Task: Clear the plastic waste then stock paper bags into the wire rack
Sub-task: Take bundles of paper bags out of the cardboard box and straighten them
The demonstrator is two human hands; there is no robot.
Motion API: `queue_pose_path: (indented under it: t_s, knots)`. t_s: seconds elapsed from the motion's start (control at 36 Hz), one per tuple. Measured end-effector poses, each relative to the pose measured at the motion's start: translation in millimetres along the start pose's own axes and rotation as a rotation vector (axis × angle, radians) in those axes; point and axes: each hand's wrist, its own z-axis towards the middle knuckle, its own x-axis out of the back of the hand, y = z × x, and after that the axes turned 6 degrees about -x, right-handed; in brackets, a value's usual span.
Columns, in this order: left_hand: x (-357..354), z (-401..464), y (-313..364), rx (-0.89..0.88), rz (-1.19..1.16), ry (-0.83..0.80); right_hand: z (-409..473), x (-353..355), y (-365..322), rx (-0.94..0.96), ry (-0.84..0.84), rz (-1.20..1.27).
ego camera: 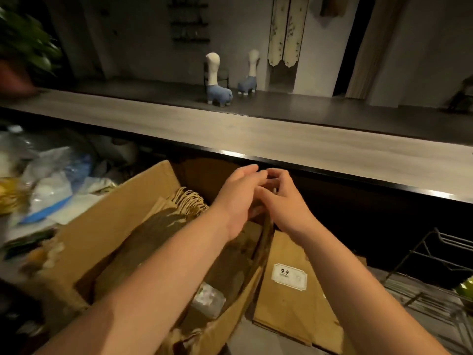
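Both hands meet up high over the far edge of the cardboard box [110,226]. The left hand [238,198] and the right hand [284,201] have their fingers curled in toward each other, and they seem to pinch something thin and brown between them. It is blurry there, so I cannot tell for sure what the grip has hold of. My guess is that it is the top or the handles of a paper bag [294,283], lifted by the top so the rest can hang down flat and come out of the box without bending. That bag hangs just below the grip, with a white label on it, and its lower end lies outside the box on the right. Under the grip and to its left, more paper bags [163,221] lie packed flat in the box, their string handles in a bunch near the far wall. They lie flat so that many fit. A little clear plastic wrap [208,299] sits low in the box, well below the grip. Far to the left of the grip, a heap of plastic waste [51,180] is piled on the table [15,234], out of the way. The wire rack [435,272] stands low to the right of the grip, quite near, so a bag has only a short way to go. Just past the grip runs a long counter [230,129] with two toy animals [217,80] on it.
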Motion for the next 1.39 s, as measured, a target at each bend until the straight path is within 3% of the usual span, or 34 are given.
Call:
queue_pose_path:
  t_s: [0.19,0.31,0.47,0.56,0.78,1.14,1.39]
  knots:
    - [105,20,-16,0.313,0.141,-0.013,44,-80,-14,-0.127,-0.223,-0.386]
    - [170,34,-34,0.471,0.365,0.071,66,-131,-19,-0.158,-0.307,-0.642]
    - [243,45,-59,0.604,0.614,0.088,77,-188,-2,-0.002,-0.374,-0.982]
    - [262,42,-70,0.683,0.726,0.016,81,-203,25,0.069,-0.401,-1.088]
    - [264,56,-71,0.663,0.818,-0.14,81,-195,60,0.297,-0.449,-1.272]
    - [268,58,-80,0.769,0.84,-0.249,73,-200,65,0.412,-0.471,-1.457]
    - [268,56,-82,0.538,0.941,-0.187,73,-198,67,0.378,-0.518,-1.507]
